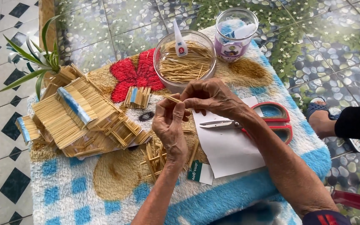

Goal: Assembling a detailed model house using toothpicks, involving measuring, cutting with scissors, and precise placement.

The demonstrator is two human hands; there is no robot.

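While my forearms reach in from six o'clock, my left hand (169,125) sits at the centre of the view with its fingers pinched on a thin pale wooden toothpick (173,99), which juts out toward two o'clock. My right hand (213,98), just at one o'clock from the left, curls its fingertips onto that same stick, so both hands grasp it between them and touch each other there.

Under my left wrist, at six o'clock, lies a loose scatter of short cut wooden sticks (153,158) on the fluffy blue, white and tan towel (84,196) covering the table. A white sheet of paper (228,150) lies at four o'clock beneath my right forearm, and red-handled steel scissors (263,121) rest on it at three o'clock, blades pointing toward my hands.

At nine o'clock stands a model house built of glued toothpicks with blue strips (78,116). A small flat panel of toothpicks (137,96) lies at eleven o'clock, near the house.

Farther off at twelve o'clock is a round clear plastic bowl of toothpicks (185,60) with a small white glue tube (180,41) leaning in it. A clear plastic cup (235,35) stands at one o'clock, just beside the bowl.
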